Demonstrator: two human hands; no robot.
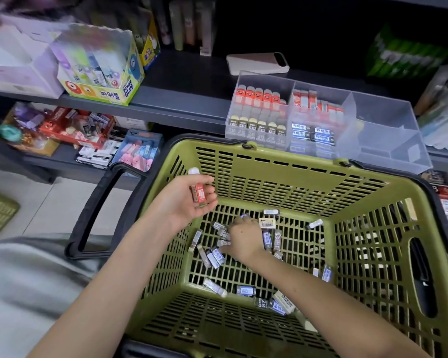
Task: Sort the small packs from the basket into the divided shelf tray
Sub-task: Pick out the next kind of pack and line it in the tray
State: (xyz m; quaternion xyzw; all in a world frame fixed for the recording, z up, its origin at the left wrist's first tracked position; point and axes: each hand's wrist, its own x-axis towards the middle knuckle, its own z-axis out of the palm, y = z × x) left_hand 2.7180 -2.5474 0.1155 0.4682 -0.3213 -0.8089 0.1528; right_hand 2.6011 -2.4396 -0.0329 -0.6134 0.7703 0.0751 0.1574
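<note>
- Red pack (198, 193) lies in the left hand (185, 202), palm up with fingers curled round it, over the basket's 10 o'clock corner.
- Right hand (245, 239) is down on the basket floor among the packs, back of hand to the camera. Can't tell if it's pinching one or just raking.
- Olive-green slotted basket (269, 164) still holds plenty of loose packs (243, 290), mostly grey 2B and blue ones. They're scattered flat from the centre out to 5 o'clock.
- Clear divided tray (388, 151) sits on the shelf edge at 1 o'clock from the basket.
  - Left compartment: upright rows, orange-topped behind, yellow-topped 2B in front.
  - Middle compartment: red-and-white behind, blue in front.
  - Right compartments look bare.
- Progress estimate: sorting well under way, two compartments stocked. The basket floor isn't cleared, so many more grab-and-place rounds are left. The red one likely goes with the red rows.
- Surroundings:
  - Pale tile floor (49, 202) at 9 o'clock.
  - Dark grey metal shelving (181, 109) runs across the top.
  - Lower shelf at 10 o'clock holds open eraser boxes (75, 127).
  - Power Glue display box (101, 73) at 11 o'clock.
  - Pale phone-like slab (256, 63) at 12 o'clock, behind the tray.
  - Lighting is dim and the edges of the view are blurred.
</note>
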